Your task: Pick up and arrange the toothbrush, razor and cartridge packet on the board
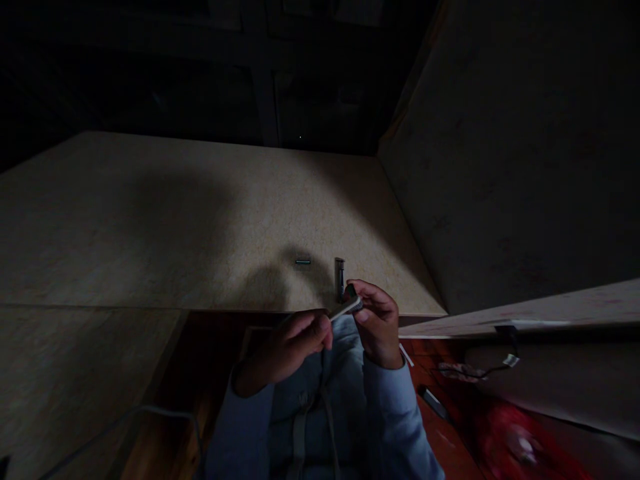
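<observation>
My left hand (300,337) is closed around the pale handle of what looks like a small brush (344,309). The brush tilts up to the right, and its dark head meets my right hand (376,320). Pinched between the thumb and fingers of my right hand is a small dark piece (351,291); its kind is unclear in the dim light. Just beyond the hands, a T-shaped razor (341,277) lies on the table with its handle toward me. Left of it rests a short dark bar with a teal strip (303,262).
The pale stone-patterned table (240,213) reaches my lap, with a wall (510,167) on its right. A cable (160,411) runs at lower left. On the reddish floor at right lie a dark object (434,403) and a red bag (520,433).
</observation>
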Motion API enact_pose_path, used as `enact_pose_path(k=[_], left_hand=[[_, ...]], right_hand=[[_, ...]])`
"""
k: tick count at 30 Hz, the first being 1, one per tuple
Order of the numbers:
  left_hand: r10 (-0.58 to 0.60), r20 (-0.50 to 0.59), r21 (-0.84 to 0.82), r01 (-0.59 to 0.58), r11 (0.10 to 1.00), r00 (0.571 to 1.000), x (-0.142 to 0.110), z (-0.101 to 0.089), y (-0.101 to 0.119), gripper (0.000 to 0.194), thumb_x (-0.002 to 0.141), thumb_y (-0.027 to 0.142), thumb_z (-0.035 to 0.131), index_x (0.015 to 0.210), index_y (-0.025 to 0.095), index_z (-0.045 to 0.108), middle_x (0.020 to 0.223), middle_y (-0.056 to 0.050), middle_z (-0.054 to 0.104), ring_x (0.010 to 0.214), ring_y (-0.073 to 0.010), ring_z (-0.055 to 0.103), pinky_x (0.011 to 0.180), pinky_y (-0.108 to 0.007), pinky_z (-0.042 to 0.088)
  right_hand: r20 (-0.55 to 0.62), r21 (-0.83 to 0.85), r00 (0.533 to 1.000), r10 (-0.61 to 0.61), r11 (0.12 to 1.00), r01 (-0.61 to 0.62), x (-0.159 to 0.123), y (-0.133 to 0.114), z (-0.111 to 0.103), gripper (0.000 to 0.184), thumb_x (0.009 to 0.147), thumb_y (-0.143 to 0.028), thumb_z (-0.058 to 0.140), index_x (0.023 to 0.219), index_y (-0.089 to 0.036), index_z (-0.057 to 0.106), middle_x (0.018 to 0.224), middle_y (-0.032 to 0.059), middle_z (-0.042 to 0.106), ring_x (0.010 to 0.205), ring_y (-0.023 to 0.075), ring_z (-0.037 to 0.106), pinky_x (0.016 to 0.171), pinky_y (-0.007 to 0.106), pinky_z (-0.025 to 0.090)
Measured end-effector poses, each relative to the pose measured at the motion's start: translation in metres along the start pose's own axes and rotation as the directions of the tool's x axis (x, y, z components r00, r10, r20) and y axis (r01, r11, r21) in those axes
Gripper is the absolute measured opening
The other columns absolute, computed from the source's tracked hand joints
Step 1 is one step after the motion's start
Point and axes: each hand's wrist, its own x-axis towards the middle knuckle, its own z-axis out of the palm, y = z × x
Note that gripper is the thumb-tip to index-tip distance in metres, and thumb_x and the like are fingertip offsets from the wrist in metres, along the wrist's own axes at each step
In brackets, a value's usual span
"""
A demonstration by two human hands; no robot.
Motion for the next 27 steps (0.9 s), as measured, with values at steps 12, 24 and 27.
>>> enact_pose_path(k=[12, 24, 27], left_hand=[[-0.014, -0.159, -0.103, -0.002, 0.995, 0.987, 0.0078, 0.0078, -0.0085, 0.059, 0.091, 0.073, 0.042, 0.076, 0.018, 0.056, 0.063, 0.004, 0.038, 0.058, -0.0118, 0.034, 0.054, -0.025, 0.028], [0.020, -0.024, -0.101, -0.022, 0.995, 1.000, 0.0056, 0.0037, -0.0035, 0.060, 0.092, 0.072, 0.041, 0.077, 0.017, 0.057, 0.057, 0.006, 0.035, 0.052, -0.0098, 0.031, 0.051, -0.026, 0.025], [0.036, -0.046, -0.111, -0.041, 0.993, 0.998, 0.0078, 0.0045, -0.0066, 0.057, 0.094, 0.070, 0.041, 0.079, 0.017, 0.058, 0.057, 0.006, 0.036, 0.052, -0.0097, 0.031, 0.050, -0.025, 0.023]], right_hand=[[0.009, 0.070, 1.000, 0.016, 0.997, -0.017, 0.0001, 0.0008, -0.0024, 0.041, 0.062, -0.033, 0.089, 0.101, -0.027, 0.081, 0.088, 0.0027, 0.077, 0.078, 0.0180, 0.067, 0.072, 0.030, 0.055], [-0.006, 0.106, 1.000, 0.009, 0.994, -0.008, 0.0018, 0.0003, 0.0017, 0.036, 0.067, -0.034, 0.087, 0.101, -0.026, 0.080, 0.084, 0.0013, 0.075, 0.069, 0.0143, 0.063, 0.063, 0.025, 0.051], [-0.013, 0.074, 1.000, 0.017, 0.997, -0.016, 0.0014, 0.0004, 0.0026, 0.038, 0.066, -0.037, 0.086, 0.102, -0.025, 0.079, 0.087, 0.0025, 0.075, 0.072, 0.0157, 0.063, 0.065, 0.027, 0.051]])
